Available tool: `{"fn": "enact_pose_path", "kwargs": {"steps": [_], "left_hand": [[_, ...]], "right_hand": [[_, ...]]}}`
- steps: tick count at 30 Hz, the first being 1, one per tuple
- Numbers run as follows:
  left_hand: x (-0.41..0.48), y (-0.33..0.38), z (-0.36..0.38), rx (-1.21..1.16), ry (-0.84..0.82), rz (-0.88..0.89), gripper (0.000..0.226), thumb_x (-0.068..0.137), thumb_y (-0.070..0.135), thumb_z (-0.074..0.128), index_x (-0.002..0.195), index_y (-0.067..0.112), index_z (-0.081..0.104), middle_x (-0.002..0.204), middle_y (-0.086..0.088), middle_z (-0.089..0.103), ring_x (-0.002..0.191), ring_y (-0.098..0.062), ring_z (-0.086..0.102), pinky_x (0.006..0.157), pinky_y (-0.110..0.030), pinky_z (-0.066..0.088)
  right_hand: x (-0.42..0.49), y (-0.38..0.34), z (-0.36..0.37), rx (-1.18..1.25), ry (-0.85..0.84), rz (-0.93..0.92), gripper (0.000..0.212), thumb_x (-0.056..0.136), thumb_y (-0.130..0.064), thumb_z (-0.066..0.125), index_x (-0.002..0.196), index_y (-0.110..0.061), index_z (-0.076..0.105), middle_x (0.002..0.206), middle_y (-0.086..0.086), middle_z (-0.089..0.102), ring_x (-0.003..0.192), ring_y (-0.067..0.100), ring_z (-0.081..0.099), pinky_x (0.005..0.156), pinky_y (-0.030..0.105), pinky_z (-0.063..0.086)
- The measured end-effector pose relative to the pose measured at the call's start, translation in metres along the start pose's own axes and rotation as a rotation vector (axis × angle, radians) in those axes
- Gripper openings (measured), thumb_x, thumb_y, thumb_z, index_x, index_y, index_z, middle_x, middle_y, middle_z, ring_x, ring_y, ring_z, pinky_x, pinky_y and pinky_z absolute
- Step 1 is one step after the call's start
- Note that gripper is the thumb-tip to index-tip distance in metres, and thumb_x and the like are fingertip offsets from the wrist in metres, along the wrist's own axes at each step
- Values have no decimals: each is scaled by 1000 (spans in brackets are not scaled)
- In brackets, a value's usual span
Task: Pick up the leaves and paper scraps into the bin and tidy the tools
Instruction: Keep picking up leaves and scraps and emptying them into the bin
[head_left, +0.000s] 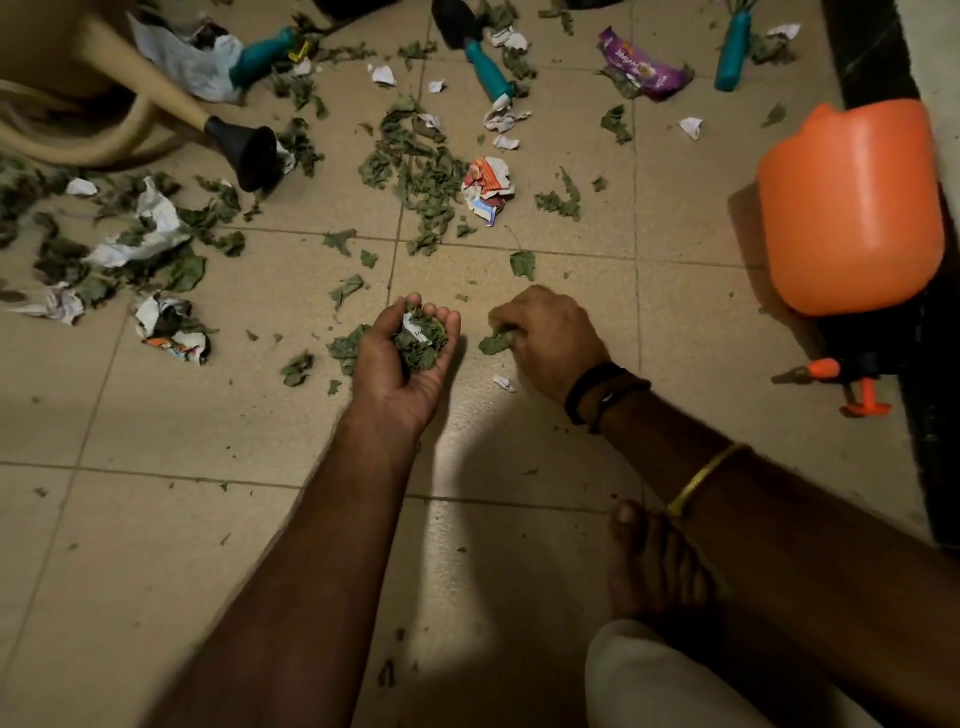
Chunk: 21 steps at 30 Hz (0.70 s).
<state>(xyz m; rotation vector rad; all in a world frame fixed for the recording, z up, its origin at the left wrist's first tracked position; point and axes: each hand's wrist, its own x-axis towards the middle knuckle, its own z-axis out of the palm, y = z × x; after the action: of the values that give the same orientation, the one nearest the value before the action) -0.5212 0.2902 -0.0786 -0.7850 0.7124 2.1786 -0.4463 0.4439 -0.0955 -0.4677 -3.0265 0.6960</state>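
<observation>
The picture's top edge is cutting off the body of the tan watering can (62, 67), the black blade of the trowel (480, 57) and the head of the teal-handled tool (732, 49). The right hand (550, 338) is covering the tips of its own fingers (501, 315) where they are curling onto a leaf (493, 344). The clump of leaves (422, 340) is hiding the palm of the left hand (400, 371).

Beige tiled floor (171, 426) under scattered leaves (415, 166), paper scraps (150, 228), teal-handled tools (485, 67), orange sprayer (852, 208)
</observation>
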Motion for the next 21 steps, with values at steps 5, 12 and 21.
{"fn": "enact_pose_path", "kwargs": {"steps": [5, 12, 21], "left_hand": [[0, 11, -4, 10, 11, 22, 11, 96, 12, 57, 92, 5, 64, 79, -10, 64, 74, -21, 65, 77, -37, 62], [-1, 0, -2, 65, 30, -19, 11, 98, 14, 56, 93, 7, 63, 82, -9, 62, 78, -20, 63, 83, -38, 60], [4, -42, 8, 219, 50, -129, 39, 94, 26, 62, 126, 5, 64, 124, -18, 67, 113, -29, 66, 99, -39, 52]], "right_hand": [[-23, -8, 11, -275, -189, -152, 25, 95, -35, 58, 105, -14, 67, 113, 6, 57, 101, 26, 53, 75, 35, 45], [-23, 14, 3, 44, -9, -3, 15, 91, -9, 63, 90, -15, 77, 84, -1, 70, 75, 14, 65, 66, 22, 52], [-16, -26, -23, 683, 144, 74, 9, 77, -16, 82, 85, -17, 77, 79, -6, 73, 75, 6, 70, 72, 26, 58]]}}
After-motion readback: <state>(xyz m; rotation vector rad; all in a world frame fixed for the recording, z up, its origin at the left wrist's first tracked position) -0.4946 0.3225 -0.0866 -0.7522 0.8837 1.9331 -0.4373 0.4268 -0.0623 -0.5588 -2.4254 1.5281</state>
